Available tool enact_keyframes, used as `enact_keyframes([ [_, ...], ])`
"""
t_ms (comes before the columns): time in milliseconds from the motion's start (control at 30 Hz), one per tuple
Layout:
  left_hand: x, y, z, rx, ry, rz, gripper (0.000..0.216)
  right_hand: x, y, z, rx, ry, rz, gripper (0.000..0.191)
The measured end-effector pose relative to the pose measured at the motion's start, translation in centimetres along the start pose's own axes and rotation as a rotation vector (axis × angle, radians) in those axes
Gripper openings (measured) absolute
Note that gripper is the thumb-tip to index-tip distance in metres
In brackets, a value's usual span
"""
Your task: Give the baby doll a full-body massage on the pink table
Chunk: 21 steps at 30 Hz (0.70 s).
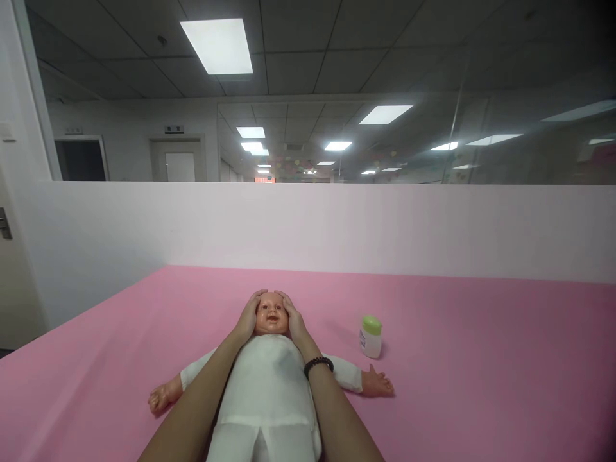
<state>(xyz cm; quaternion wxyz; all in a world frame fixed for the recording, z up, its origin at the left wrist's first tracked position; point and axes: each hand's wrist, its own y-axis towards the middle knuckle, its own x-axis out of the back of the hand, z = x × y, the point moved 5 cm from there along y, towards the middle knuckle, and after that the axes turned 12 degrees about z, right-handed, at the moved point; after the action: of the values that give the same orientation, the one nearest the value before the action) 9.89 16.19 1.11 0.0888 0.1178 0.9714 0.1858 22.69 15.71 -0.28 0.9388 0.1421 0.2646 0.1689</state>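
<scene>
A baby doll (272, 385) in white clothes lies on its back, its head toward the far side and both arms stretched out sideways. My left hand (249, 314) cups the left side of the doll's head, fingers curved up to the crown. On the opposite side, my right hand (295, 317) holds the head in the same way, with a dark beaded bracelet (318, 366) around that wrist. Between my palms the doll's face shows, while the sides of its head are covered. My forearms pass over the doll's sleeves.
Right of the doll, a small white bottle (370, 344) with a lime green cap stands upright on the pink surface (462, 359). A low white wall (337, 224) with glass above it borders the far edge. At the far left is a door with a handle (4, 223).
</scene>
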Motion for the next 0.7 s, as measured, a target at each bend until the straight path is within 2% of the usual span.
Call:
enact_keyframes([
  [300, -0.1, -0.9, -0.5, 0.020, 0.064, 0.057, 0.053, 0.3, -0.3, 0.1, -0.041, -0.060, 0.049, 0.055],
  [700, -0.1, -1.0, -0.8, 0.031, 0.082, 0.065, 0.051, 0.8, -0.2, -0.1, -0.048, -0.131, 0.026, 0.058],
])
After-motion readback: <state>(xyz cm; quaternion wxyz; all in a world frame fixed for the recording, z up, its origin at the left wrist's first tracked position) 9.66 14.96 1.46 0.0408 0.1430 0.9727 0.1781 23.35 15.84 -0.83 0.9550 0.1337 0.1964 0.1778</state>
